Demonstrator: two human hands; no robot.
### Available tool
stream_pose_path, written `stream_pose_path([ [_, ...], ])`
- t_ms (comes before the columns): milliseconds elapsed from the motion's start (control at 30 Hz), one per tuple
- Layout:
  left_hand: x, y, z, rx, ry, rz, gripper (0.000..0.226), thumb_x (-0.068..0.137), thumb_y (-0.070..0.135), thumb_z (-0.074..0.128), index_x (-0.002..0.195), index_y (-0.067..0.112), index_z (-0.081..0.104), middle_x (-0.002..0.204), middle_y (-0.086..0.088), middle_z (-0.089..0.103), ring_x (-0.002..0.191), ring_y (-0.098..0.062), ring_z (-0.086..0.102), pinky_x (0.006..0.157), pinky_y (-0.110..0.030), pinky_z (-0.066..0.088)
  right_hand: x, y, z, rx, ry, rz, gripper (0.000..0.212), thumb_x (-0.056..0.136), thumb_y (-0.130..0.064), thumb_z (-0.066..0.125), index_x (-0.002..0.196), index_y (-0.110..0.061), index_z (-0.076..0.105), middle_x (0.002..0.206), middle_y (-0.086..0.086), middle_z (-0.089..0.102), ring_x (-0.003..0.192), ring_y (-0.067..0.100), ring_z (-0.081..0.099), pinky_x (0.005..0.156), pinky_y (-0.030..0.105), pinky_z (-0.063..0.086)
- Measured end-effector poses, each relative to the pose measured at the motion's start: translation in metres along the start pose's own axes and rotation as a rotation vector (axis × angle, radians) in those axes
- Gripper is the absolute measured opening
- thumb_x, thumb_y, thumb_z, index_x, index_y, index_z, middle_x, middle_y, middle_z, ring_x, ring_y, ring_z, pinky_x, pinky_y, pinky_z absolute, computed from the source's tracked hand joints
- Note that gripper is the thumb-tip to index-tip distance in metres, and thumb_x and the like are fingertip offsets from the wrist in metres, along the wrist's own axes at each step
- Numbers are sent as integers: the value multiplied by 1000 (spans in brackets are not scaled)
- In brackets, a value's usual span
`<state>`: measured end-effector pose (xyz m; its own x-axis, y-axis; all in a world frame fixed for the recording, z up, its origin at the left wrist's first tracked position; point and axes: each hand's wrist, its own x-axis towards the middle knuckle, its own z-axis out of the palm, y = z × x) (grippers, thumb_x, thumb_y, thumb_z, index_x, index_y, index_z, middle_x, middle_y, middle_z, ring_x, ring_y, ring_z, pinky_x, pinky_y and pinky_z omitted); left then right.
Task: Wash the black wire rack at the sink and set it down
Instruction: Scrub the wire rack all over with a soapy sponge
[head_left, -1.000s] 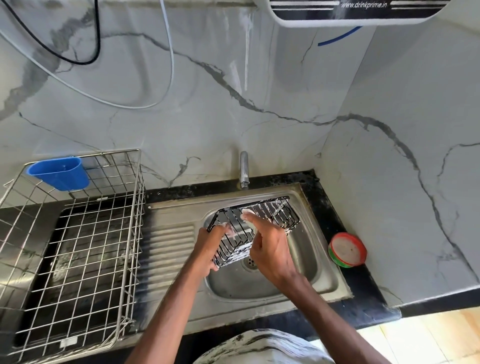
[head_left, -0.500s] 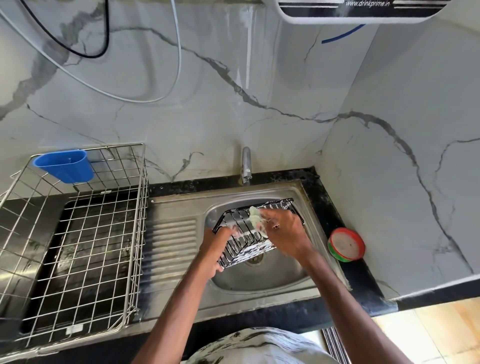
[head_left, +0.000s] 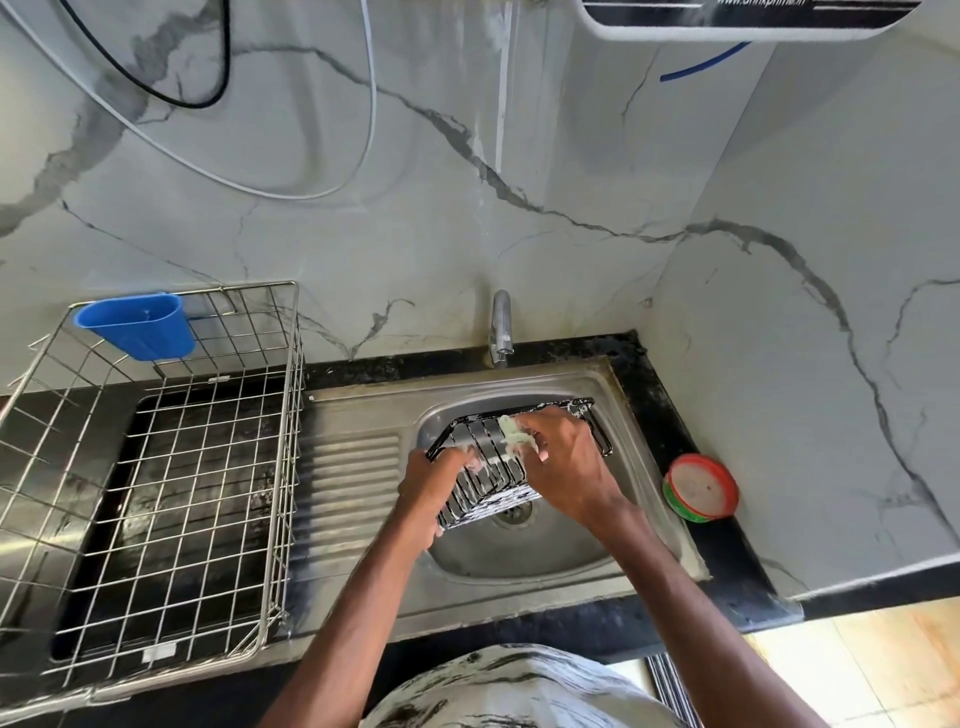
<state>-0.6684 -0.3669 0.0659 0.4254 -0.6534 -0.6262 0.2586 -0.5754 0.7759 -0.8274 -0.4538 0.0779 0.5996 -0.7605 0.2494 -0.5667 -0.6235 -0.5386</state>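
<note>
Right hand (head_left: 566, 467) shifted rightward along black wire rack (head_left: 488, 504) since a second ago, scrub pad (head_left: 511, 439) pinched against its bars. Left hand (head_left: 428, 486) curled round rack's left end; rack held tilted above sink (head_left: 519, 587).

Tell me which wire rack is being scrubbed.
The small black wire rack, gripped by the left hand over the sink while the right hand holds a scrubber against it. The large silver rack at left is untouched.

Rack (head_left: 483, 478) over sink (head_left: 639, 410); drying basket (head_left: 291, 467) left; tub (head_left: 701, 488) right.
</note>
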Motion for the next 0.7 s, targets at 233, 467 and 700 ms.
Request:
stream_pose_path([
  [233, -2, 7, -1, 21, -51, 11, 100, 49, 56, 69, 143, 25, 57, 163, 3, 38, 145, -36, 36, 94, -72, 42, 8, -2, -9, -17, -34, 8, 22, 81, -5, 63, 103, -6, 64, 88, 6, 70, 70, 15, 62, 62, 14, 49],
  [467, 14, 8, -1, 42, -17, 5, 105, 47, 61, 72, 142, 19, 53, 152, -6, 46, 125, -32, 47, 80, -56, 49, 31, -19, -13, 103, 35, -163, 42, 83, 8, 64, 123, -6, 67, 116, 14, 70, 97, 20, 70, 82, 16, 55],
  [700, 4, 25, -6, -43, 10, -112, 90, 77, 42, 71, 156, 14, 37, 164, -12, 35, 144, -44, 39, 107, -77, 37, 21, -17, 7, 40, 4, -296, 39, 90, 12, 50, 118, -5, 72, 108, 12, 68, 89, 17, 68, 74, 25, 60],
])
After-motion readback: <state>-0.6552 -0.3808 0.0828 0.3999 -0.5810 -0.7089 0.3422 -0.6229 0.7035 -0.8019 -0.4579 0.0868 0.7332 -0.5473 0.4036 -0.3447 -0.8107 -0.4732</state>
